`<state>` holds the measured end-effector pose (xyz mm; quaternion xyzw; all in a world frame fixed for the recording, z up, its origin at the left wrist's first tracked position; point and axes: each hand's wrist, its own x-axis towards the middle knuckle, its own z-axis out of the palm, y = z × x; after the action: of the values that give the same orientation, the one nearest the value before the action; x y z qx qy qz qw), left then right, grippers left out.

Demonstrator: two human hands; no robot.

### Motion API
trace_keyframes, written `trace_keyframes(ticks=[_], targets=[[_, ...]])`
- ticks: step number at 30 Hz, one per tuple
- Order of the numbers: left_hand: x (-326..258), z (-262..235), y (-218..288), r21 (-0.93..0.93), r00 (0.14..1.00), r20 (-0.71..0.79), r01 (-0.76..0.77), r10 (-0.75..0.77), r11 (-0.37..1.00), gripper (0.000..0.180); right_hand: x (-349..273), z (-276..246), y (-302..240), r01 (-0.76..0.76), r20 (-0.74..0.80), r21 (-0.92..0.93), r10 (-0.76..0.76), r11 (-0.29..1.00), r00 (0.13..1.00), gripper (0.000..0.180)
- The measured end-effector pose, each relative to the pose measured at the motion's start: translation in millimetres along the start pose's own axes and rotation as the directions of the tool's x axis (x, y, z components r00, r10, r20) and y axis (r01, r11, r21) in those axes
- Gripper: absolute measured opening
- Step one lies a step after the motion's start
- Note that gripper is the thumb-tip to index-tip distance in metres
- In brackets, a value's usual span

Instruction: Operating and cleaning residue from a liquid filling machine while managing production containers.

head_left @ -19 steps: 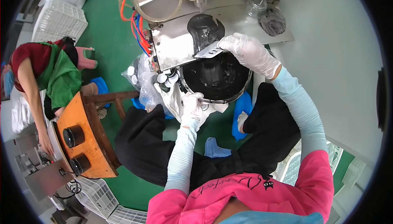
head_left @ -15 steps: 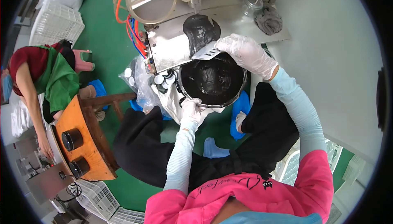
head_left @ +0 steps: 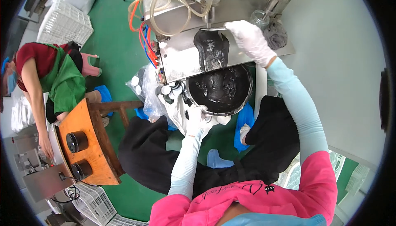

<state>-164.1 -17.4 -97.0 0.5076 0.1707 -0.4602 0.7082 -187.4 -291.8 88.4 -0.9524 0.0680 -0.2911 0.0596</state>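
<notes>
My right hand (head_left: 249, 40), in a white glove, is closed on a thin, flat scraper (head_left: 215, 29). The scraper appears nearly edge-on at the far end of a thick black paste (head_left: 211, 50). This paste is spread over the metal plate (head_left: 177, 61) of a machine and reaches the plate's near edge. Just below that edge is a round pan (head_left: 226, 113) with more black paste coating its inside. At the pan's near left rim, my gloved left hand (head_left: 196, 116) grips the edge. The fingers under the rim are partly hidden.
A clear glass jar (head_left: 260, 18) and a grey cloth (head_left: 275, 36) sit at the plate's right. Clear hoses (head_left: 171, 32) loop at its left. Two black jars (head_left: 77, 141) stand on a wooden stool (head_left: 97, 160). Another person (head_left: 45, 73) bends over equipment at far left.
My right hand has moved the scraper away from the pan's edge to the far end of the paste. My left hand still holds the pan's rim. The whole view has shifted slightly.
</notes>
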Motion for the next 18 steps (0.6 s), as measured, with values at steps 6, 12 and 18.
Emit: trace_keyframes(ticks=[6, 12, 18], targets=[[8, -4, -2, -0.023, 0.999, -0.030, -0.036, 0.035, 0.999, 0.019, 22, 32, -5, -0.037, 0.229, -0.264, 0.100, 0.964, 0.968, 0.019], [10, 0, -1, -0.036, 0.998, -0.015, -0.064, 0.063, 0.997, 0.013, 12, 21, 6, -0.007, 0.304, -0.062, 0.026, 0.998, 0.952, 0.021], [-2, 3, 6, -0.083, 0.999, 0.002, -0.033, 0.033, 0.996, 0.012, -30, 2, -11, -0.050, 0.266, 0.236, -0.016, 0.970, 0.964, 0.020]])
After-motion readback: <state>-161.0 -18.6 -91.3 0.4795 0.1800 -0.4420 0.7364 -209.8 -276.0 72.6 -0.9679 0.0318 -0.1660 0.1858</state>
